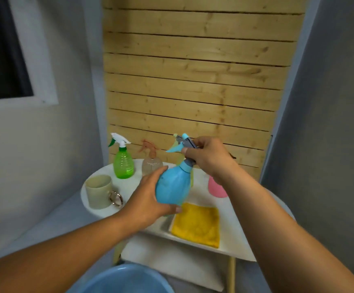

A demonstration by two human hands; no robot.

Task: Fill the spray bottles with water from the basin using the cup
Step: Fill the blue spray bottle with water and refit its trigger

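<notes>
Blue spray bottle [173, 185] is held tilted above the white table [245, 235]: left hand [150, 199] cups its belly, right hand [205, 155] grips the trigger head. Risk: a loosened head drops, or hits the clear bottle [151, 166] behind.

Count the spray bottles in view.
5, maybe more hidden: blue bottle held in both hands; green bottle and clear bottle at the table's back; yellow-green one and pink one partly hidden behind the hands.
</notes>
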